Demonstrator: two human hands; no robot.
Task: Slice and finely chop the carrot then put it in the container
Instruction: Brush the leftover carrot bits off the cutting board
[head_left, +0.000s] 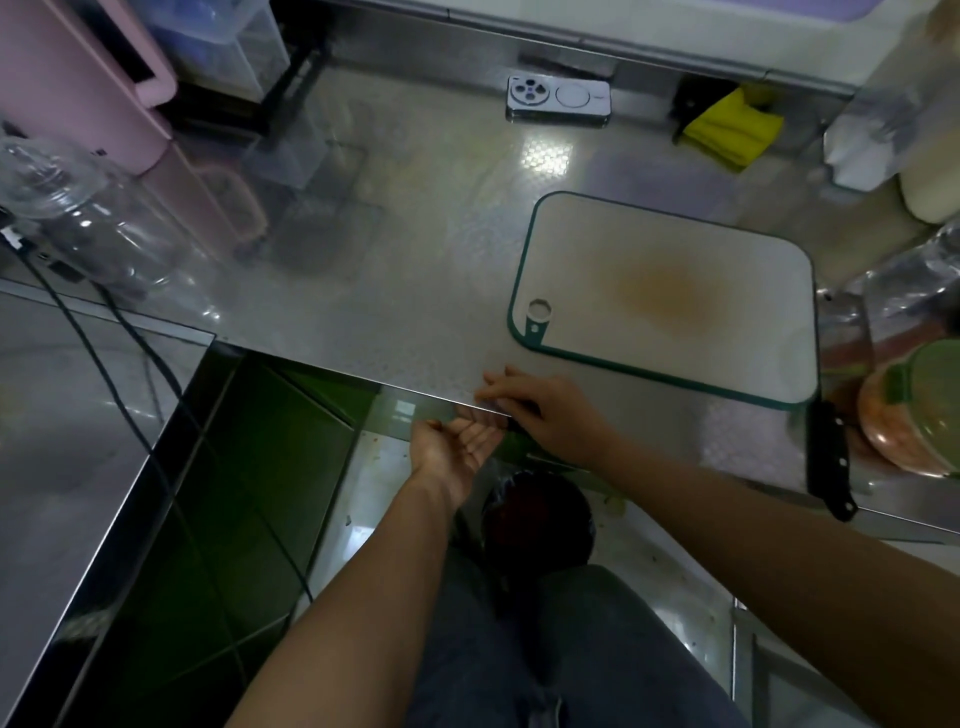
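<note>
Carrot (885, 415), as far as I can make it out from here, is the orange chopped mass inside the container (906, 452) at the far right of the counter (389, 291), topped by a green lid (935, 384); the frame edge cuts the container off. On my screen the cutting board (670, 249) lies flat just left of it, white with a green rim and an orange stain in its middle. A knife (831, 462) lies near the counter's front edge, between the board's near corner and the container; only its black handle is plain to me, pointing toward the person. The right hand (550, 410) rests palm down on the counter at the front edge, just left of the board's near corner, fingers straight and close together, pointing left, gripping nothing. The left hand (457, 447) is held just below that edge, palm up, fingers relaxed and slightly cupped, its fingertips right under the right hand's fingers; whether any small bits lie in the palm I cannot tell. Below the hands I see a dark round bin (537, 519) on the floor. At the back of the counter lie a phone (558, 98), camera side up, and a yellow cloth (732, 130), well apart from the hands
</note>
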